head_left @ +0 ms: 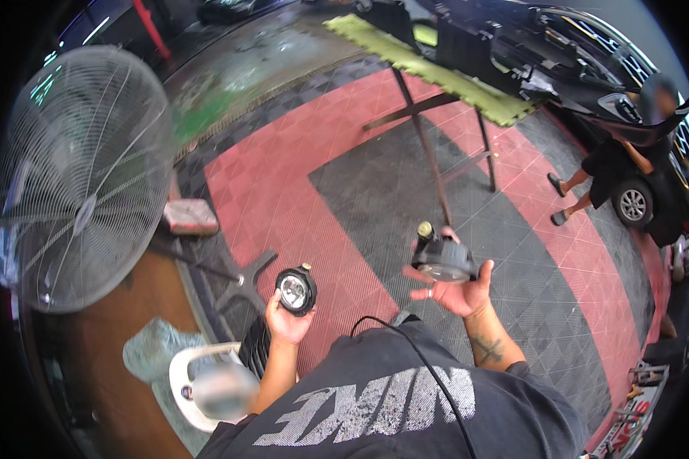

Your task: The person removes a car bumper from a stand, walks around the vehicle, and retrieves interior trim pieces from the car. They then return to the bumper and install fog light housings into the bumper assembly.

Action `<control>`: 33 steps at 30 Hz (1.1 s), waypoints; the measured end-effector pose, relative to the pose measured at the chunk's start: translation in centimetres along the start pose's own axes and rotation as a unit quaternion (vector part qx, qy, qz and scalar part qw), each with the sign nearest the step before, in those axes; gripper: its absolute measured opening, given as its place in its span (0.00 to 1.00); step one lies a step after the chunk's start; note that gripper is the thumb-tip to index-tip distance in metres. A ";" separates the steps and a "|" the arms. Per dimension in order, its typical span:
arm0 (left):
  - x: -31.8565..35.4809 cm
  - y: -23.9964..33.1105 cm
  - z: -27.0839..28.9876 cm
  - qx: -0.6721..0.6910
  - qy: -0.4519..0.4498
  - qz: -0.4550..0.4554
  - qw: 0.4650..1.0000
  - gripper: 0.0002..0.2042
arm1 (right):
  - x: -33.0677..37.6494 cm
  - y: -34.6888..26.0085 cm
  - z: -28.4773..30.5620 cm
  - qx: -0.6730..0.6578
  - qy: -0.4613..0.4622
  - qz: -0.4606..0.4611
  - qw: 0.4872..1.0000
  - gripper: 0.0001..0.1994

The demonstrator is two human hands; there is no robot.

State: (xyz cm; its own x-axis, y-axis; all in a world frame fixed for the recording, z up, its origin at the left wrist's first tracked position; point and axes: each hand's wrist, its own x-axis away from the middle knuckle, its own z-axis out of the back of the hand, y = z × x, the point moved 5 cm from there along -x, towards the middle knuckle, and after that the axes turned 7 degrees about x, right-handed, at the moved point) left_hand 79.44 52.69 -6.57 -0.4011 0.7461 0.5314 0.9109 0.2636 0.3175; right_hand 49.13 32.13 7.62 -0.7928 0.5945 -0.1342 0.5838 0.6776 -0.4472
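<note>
In my left hand (286,325) is a round fog lamp (295,291) with a clear lens and a black housing; the lens faces up toward me. A second fog lamp (445,262) rests on my right hand (465,297), which is turned palm up with the thumb raised beside the lamp. This lamp's lens tilts down toward my palm, and its black housing sticks up at the back. Some fingers of the right hand are blurred or covered by the lamp. The two lamps are held apart in front of my body.
A large fan (88,183) stands at the left, its base on red and grey floor tiles. Ahead, a folding stand with a green mat (467,76) carries a black car part. Another person (620,161) stands by a car at the right. A white chair (177,379) is beside me.
</note>
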 end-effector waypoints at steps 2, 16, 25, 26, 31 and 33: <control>-3.5 -1.4 -5.9 -0.015 -0.045 0.025 0.999 0.21 | -0.1 -1.3 4.3 -0.001 0.059 -0.015 0.998 0.41; -31.4 -1.9 -24.7 -0.124 -0.192 0.315 0.921 0.27 | -12.1 -10.3 9.2 -0.041 0.192 0.304 0.932 0.42; -40.0 -7.1 -45.3 -0.256 -0.427 0.371 0.784 0.32 | -7.9 -7.9 7.5 0.088 0.323 0.448 0.829 0.47; -40.0 -9.1 -45.7 -0.264 -0.445 0.382 0.766 0.32 | -7.0 -7.7 7.8 0.088 0.337 0.462 0.816 0.47; -33.3 -20.1 -44.2 -0.266 -0.438 0.482 0.711 0.38 | -2.1 -7.0 9.8 0.051 0.363 0.534 0.762 0.47; -30.0 -24.3 -42.3 -0.277 -0.437 0.484 0.705 0.35 | 0.9 -7.7 11.0 0.046 0.347 0.549 0.759 0.46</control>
State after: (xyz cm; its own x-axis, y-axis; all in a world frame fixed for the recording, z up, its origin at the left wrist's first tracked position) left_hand 65.26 -1.95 2.98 0.8175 0.5674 0.0993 0.4412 -0.7276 0.5253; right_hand 42.00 22.69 1.16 0.4649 0.8853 0.0126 0.7854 -0.4058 -0.4674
